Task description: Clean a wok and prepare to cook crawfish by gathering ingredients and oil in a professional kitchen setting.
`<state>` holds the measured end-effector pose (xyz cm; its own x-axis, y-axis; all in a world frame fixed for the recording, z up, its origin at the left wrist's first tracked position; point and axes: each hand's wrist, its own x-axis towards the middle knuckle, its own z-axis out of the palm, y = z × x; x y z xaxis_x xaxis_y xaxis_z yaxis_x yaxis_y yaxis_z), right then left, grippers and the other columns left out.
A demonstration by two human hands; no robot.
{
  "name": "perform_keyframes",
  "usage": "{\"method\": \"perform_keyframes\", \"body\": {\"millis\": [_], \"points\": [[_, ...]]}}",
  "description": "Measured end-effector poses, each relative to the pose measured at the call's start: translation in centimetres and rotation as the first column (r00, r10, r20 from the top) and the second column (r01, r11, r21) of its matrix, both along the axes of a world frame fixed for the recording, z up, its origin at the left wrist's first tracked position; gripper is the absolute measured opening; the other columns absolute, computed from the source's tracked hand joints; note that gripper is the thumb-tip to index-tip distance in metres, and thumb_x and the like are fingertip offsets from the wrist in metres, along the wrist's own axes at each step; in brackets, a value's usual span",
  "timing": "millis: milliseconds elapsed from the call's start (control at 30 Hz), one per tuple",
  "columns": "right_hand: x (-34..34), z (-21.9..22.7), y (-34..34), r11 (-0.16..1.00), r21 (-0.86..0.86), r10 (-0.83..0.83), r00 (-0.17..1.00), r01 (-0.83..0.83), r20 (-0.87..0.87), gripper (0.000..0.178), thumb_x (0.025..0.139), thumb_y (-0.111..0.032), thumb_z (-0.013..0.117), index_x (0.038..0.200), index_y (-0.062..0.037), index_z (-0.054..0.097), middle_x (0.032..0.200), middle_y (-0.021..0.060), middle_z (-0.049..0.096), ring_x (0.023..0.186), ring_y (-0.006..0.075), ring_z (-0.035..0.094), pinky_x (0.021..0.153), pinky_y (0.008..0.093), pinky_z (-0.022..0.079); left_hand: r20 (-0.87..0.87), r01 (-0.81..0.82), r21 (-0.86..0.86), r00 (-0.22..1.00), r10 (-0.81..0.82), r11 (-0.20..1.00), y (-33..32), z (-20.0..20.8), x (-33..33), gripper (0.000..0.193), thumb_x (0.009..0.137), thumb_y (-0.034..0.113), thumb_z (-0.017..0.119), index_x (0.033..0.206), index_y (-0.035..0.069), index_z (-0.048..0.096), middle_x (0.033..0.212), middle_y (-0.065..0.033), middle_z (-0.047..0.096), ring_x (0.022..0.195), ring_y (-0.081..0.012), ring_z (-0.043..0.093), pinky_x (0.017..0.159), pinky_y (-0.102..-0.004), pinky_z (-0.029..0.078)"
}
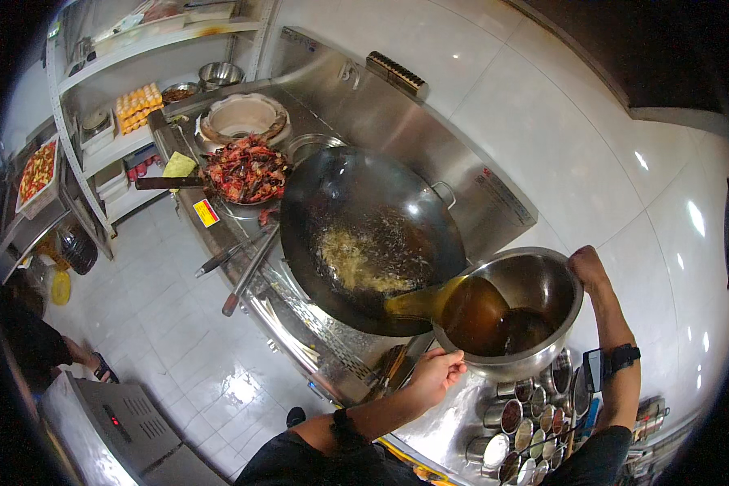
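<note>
Steel bowl (547, 279) tilts over the lip of the wok (340, 182), amber liquid (413, 304) streaming in; remotely, I have left hand (436, 377) and right hand (589, 268) clamped on opposite sides of the bowl.

Both the white wall (559, 138) and tiled floor (166, 316) shine

Commercial kitchen: large wok (373, 194) on steel range (309, 121), egg tray (138, 107), clustered condiment tins (511, 415).

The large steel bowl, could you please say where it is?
Right of centre in the head view, the bowl is between left hand and right hand, beside the wok.
</note>
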<state>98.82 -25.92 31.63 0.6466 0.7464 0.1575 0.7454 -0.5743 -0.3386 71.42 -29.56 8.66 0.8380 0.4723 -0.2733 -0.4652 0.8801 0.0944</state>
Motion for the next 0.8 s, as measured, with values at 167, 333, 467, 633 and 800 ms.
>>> {"method": "perform_keyframes", "body": {"millis": [167,333,467,633,800], "points": [[2.9,1.0,0.0,0.925,-0.276,0.354,0.853,-0.26,0.383,0.01,0.055,-0.009,0.057,0.051,-0.0007,0.053,0.053,0.0157,0.052,0.049,0.0225,0.051,0.047,0.0348,0.04,-0.003,0.028,-0.021,1.0,-0.028,0.999,-0.2,0.4,0.4,0.009,0.08,0.005,0.053,0.073,0.005,0.048,0.067,-0.0049,0.05,0.059,-0.0125,0.05,0.045,-0.0198,0.036],[-0.3,0.8,2.7,0.927,-0.269,0.349,0.869,-0.263,0.352,0.015,0.058,-0.004,0.05,0.057,0.0102,0.052,0.05,0.0142,0.049,0.05,0.0137,0.044,0.042,0.0362,0.036,0.069,-0.01,0.027,0.998,0.008,1.0,0.3,-0.6,-0.2,0.006,0.082,0.005,0.05,0.076,0.004,0.051,0.067,-0.004,0.05,0.061,-0.0119,0.049,0.047,-0.0194,0.036],[-1.4,2.5,1.6,0.922,-0.257,0.376,0.824,-0.289,0.424,0.021,0.058,-0.007,0.05,0.065,0.0117,0.056,0.059,0.0202,0.056,0.054,0.02,0.053,0.049,0.0363,0.042,0.052,0.008,-0.004,0.999,-0.008,1.0,-0.4,0.4,0.2,0.008,0.081,0.004,0.052,0.073,0.005,0.05,0.068,-0.004,0.05,0.062,-0.0143,0.049,0.047,-0.0204,0.036],[-5.8,2.5,4.3,0.991,-0.123,0.08,0.942,-0.042,0.327,0.018,0.066,-0.01,0.049,0.069,0.005,0.059,0.075,0.0269,0.056,0.081,0.0377,0.056,0.074,0.0406,0.044,0.092,-0.046,-0.052,0.994,0.05,0.998,-0.2,-0.3,0.0,0.009,0.081,0.004,0.053,0.072,0.003,0.05,0.067,-0.0054,0.049,0.062,-0.015,0.049,0.048,-0.0219,0.035],[-7.0,3.3,4.4,0.971,-0.214,0.19,0.884,-0.106,0.427,0.022,0.066,-0.01,0.046,0.073,0.0063,0.058,0.086,0.0285,0.056,0.084,0.0386,0.055,0.075,0.0416,0.044,0.098,-0.044,-0.068,0.994,0.05,0.997,-0.3,-0.1,0.3,0.009,0.082,0.004,0.052,0.073,0.003,0.05,0.069,-0.0052,0.049,0.063,-0.0149,0.048,0.05,-0.0215,0.035]]}}
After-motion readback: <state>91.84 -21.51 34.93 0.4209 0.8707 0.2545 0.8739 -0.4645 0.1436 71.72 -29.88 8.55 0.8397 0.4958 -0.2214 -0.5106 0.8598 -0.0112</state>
